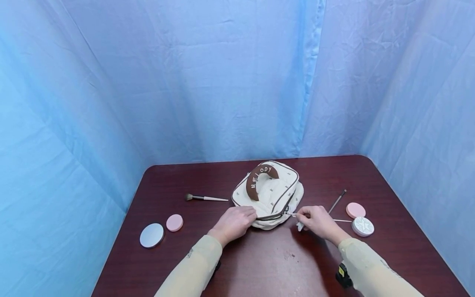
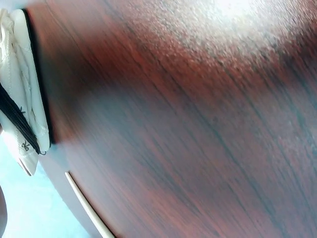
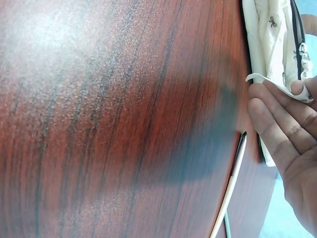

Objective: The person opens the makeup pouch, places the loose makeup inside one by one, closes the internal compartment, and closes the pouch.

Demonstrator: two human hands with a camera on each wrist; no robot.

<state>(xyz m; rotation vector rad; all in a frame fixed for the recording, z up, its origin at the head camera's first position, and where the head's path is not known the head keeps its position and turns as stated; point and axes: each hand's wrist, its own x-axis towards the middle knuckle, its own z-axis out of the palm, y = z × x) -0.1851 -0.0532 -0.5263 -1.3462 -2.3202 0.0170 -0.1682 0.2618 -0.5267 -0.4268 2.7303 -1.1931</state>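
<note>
Right hand [image 1: 315, 220]: at the bag's four o'clock, thumb and fingers pinching a white fabric zip pull [image 3: 277, 88]. Left hand [image 1: 235, 220]: at eight o'clock on the bag's near edge, back uppermost, thumb hidden; whether gripping or pressing, cannot tell. Cream bow-print bag [image 1: 272, 192]: mid-table, brown "MELODY" handle. Two slim brushes [image 1: 337, 201]: three to four o'clock, partly concealed by the right hand. Pink compact [image 1: 355, 210]: three o'clock. Fluffy brush [image 1: 213, 199]: nine o'clock.

I see creased light-blue fabric curtains [image 1: 222, 82] hanging behind and along both sides of the reddish-brown wood-grain table [image 1: 208, 177], whose top reflects bright light.
</note>
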